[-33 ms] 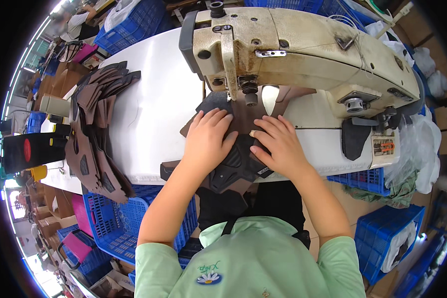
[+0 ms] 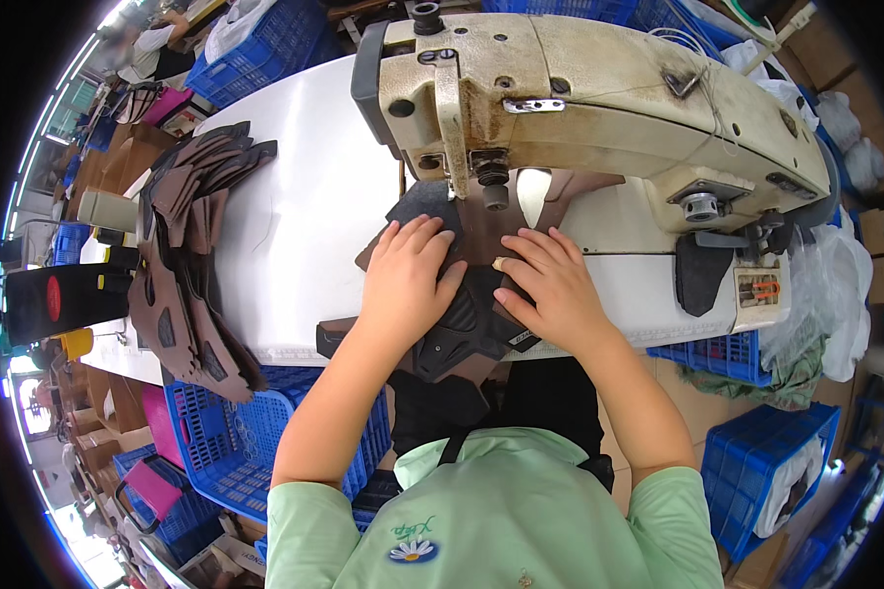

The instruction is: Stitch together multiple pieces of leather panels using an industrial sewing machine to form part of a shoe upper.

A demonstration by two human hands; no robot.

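A brown and black cut piece of shoe-upper-like material [image 2: 476, 240] lies under the head of a cream sewing machine [image 2: 599, 88]. My left hand [image 2: 410, 275] rests palm down on its left side, fingers stretched toward the needle area. Lying on the right side of the same piece, my right hand [image 2: 552, 290] has its fingers apart and a small wrap on one fingertip. Between the hands, the dark moulded part of the piece [image 2: 447, 346] hangs over the table's front edge. The needle's tip is too small to make out.
Stacked brown and black pieces [image 2: 192, 265] lie on the white table [image 2: 295, 196] at the left. A blue basket [image 2: 231, 442] stands below the table's left front. On the right are a black pad [image 2: 702, 275], plastic bags [image 2: 825, 294] and a blue crate [image 2: 766, 471].
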